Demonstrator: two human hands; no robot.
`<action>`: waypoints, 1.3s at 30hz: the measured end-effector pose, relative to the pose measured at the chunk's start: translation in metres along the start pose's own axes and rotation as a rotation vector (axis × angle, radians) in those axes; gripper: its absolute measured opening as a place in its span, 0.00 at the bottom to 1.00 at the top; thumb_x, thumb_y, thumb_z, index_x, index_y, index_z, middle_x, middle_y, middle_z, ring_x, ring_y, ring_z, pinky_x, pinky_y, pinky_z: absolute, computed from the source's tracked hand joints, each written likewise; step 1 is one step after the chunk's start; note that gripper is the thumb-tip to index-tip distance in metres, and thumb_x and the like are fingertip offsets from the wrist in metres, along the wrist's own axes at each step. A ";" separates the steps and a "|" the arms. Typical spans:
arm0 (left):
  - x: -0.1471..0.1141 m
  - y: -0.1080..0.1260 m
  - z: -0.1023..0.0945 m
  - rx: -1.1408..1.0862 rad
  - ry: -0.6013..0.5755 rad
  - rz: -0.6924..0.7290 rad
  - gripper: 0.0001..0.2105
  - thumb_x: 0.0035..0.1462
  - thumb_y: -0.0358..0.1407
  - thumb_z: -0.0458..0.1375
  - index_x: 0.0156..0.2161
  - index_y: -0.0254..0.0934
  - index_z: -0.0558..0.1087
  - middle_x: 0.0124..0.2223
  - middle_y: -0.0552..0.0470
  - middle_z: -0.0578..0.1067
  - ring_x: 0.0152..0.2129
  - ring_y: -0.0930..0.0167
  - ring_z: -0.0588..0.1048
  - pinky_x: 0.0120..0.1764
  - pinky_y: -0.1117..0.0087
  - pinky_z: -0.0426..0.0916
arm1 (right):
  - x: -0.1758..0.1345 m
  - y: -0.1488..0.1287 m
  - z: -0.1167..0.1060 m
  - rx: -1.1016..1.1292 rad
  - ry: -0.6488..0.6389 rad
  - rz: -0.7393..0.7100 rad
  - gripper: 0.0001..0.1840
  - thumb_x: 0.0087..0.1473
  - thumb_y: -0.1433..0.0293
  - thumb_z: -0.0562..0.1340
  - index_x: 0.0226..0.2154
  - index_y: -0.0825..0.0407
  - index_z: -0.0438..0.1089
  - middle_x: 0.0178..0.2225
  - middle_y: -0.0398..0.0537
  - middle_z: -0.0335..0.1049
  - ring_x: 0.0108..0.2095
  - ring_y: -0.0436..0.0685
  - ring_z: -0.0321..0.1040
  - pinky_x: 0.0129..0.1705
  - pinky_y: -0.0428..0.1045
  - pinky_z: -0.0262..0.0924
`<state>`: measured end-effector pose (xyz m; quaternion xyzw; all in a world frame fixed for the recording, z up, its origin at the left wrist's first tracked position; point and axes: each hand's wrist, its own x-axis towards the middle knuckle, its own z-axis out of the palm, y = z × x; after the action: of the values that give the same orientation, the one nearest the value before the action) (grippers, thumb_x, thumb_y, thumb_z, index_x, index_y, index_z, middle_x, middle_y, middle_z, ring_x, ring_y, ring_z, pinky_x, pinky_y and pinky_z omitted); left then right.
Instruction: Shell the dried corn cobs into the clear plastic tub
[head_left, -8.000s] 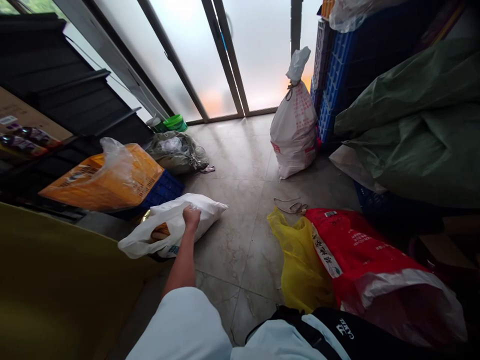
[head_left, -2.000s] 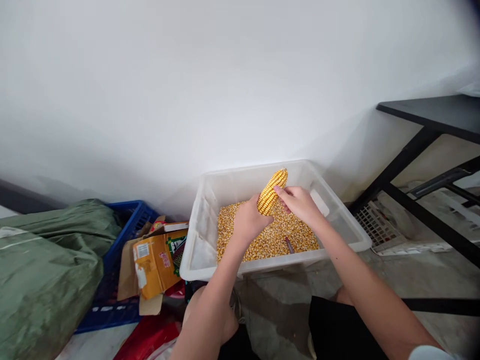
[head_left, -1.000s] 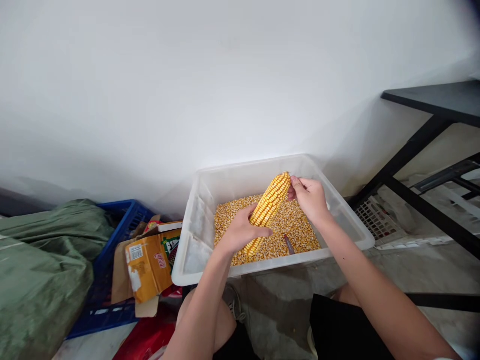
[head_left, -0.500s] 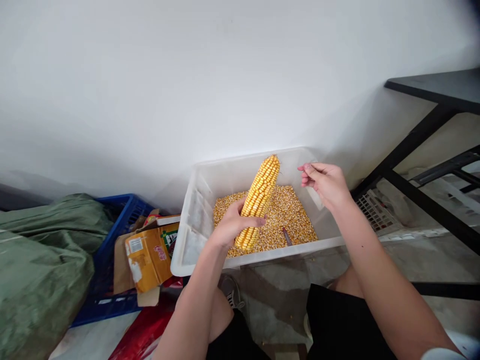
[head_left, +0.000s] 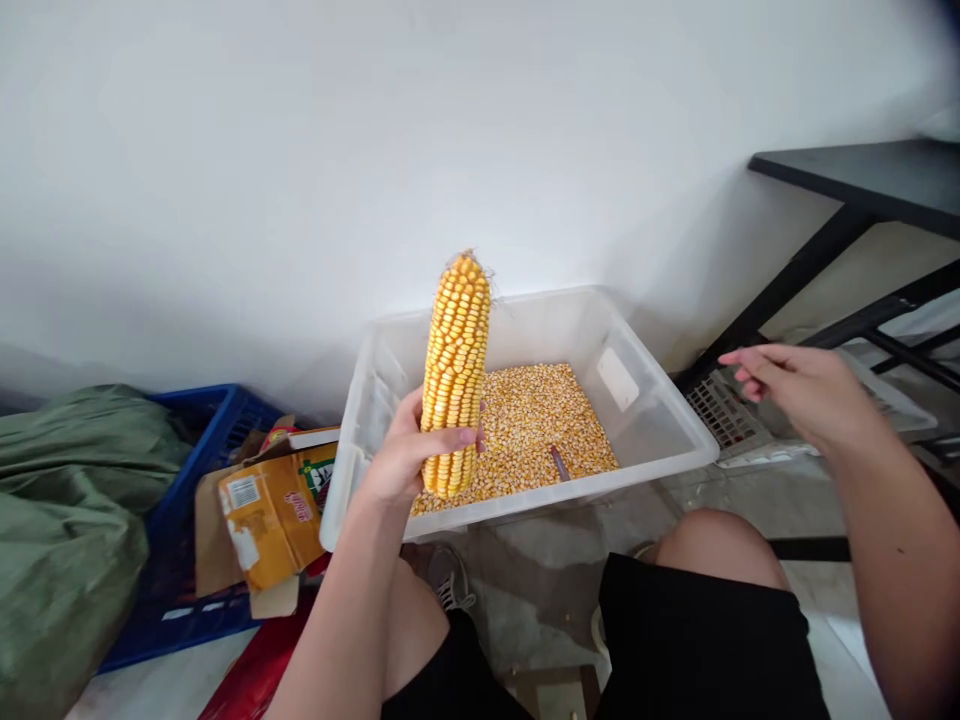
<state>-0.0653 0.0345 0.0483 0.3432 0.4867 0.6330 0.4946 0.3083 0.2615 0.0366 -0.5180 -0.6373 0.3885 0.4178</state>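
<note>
My left hand [head_left: 409, 450] is wrapped round the lower part of an ear of corn [head_left: 456, 375], which stands nearly upright with wisps of silk at its tip. Beneath it is a white plastic tub [head_left: 660, 440] with loose corn kernels [head_left: 540, 415] on its bottom. A thin dark tool [head_left: 559, 463] lies on the kernels near the front wall. My right hand [head_left: 802, 390] is off to the right, past the tub's rim, its thumb and fingers pinched together. Whatever is between those fingertips, if anything, is too small to tell.
A blue crate [head_left: 187, 480] stands at the left with green cloth [head_left: 67, 520] over it and a torn orange carton [head_left: 274, 520] beside. At the right are a black metal frame [head_left: 795, 270] and a pale basket [head_left: 724, 410]. A white wall [head_left: 450, 130] rises behind the tub.
My right hand has moved away to the right, out beyond the tub. My left hand has shifted the ear of corn leftward and up, turning it more upright. The view has turned slightly.
</note>
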 end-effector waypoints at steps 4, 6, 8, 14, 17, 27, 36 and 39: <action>0.005 -0.002 0.003 0.039 0.064 0.031 0.18 0.39 0.31 0.68 0.38 0.34 0.73 0.34 0.50 0.74 0.23 0.69 0.75 0.24 0.68 0.72 | -0.006 0.031 -0.020 -0.158 -0.048 0.052 0.10 0.53 0.61 0.66 0.30 0.49 0.79 0.27 0.52 0.72 0.23 0.53 0.64 0.26 0.52 0.60; 0.007 -0.003 0.005 0.058 0.089 0.023 0.19 0.38 0.31 0.68 0.39 0.33 0.72 0.33 0.50 0.74 0.23 0.70 0.75 0.25 0.68 0.72 | -0.011 0.041 -0.029 -0.276 0.009 0.097 0.09 0.51 0.62 0.67 0.26 0.50 0.77 0.26 0.53 0.73 0.22 0.55 0.65 0.27 0.53 0.61; 0.008 -0.002 0.007 0.083 0.100 0.009 0.20 0.38 0.32 0.69 0.40 0.33 0.71 0.32 0.51 0.74 0.23 0.69 0.74 0.24 0.69 0.71 | -0.023 0.040 -0.038 -0.380 0.064 0.101 0.10 0.51 0.62 0.66 0.24 0.50 0.75 0.26 0.54 0.75 0.22 0.58 0.68 0.29 0.55 0.63; 0.012 -0.005 0.009 0.194 0.117 -0.043 0.22 0.35 0.32 0.71 0.40 0.34 0.72 0.30 0.52 0.75 0.24 0.67 0.75 0.24 0.69 0.71 | -0.070 -0.036 -0.046 -0.465 0.112 -0.058 0.13 0.51 0.56 0.66 0.30 0.48 0.78 0.24 0.46 0.75 0.25 0.59 0.73 0.32 0.54 0.65; 0.015 -0.008 0.013 0.204 0.090 -0.044 0.21 0.37 0.31 0.70 0.40 0.35 0.72 0.31 0.52 0.75 0.24 0.67 0.75 0.25 0.69 0.71 | -0.068 -0.087 -0.052 -0.628 0.131 -0.338 0.12 0.59 0.61 0.61 0.29 0.47 0.76 0.25 0.44 0.75 0.25 0.56 0.71 0.31 0.52 0.62; 0.009 -0.002 0.019 0.183 0.094 0.066 0.18 0.40 0.30 0.68 0.38 0.35 0.70 0.30 0.56 0.72 0.24 0.72 0.73 0.26 0.73 0.68 | 0.048 -0.153 -0.068 -0.580 -0.004 -0.134 0.12 0.60 0.70 0.60 0.29 0.54 0.78 0.24 0.48 0.72 0.21 0.48 0.62 0.27 0.49 0.54; -0.009 0.004 0.014 -0.056 0.109 0.097 0.19 0.40 0.32 0.67 0.39 0.33 0.69 0.35 0.50 0.75 0.26 0.71 0.75 0.29 0.69 0.72 | -0.071 -0.112 0.032 -0.112 -0.622 -0.040 0.16 0.50 0.57 0.68 0.29 0.54 0.78 0.21 0.47 0.70 0.17 0.48 0.60 0.18 0.45 0.52; -0.030 -0.005 0.033 -0.177 -0.027 0.078 0.21 0.42 0.33 0.66 0.44 0.33 0.70 0.43 0.44 0.77 0.34 0.66 0.77 0.33 0.66 0.74 | -0.106 -0.095 0.073 0.085 -0.680 0.105 0.21 0.50 0.52 0.68 0.27 0.54 0.77 0.20 0.46 0.68 0.18 0.47 0.60 0.18 0.45 0.55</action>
<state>-0.0256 0.0152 0.0541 0.3254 0.4082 0.6878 0.5044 0.2204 0.1375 0.0857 -0.3731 -0.6957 0.5861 0.1823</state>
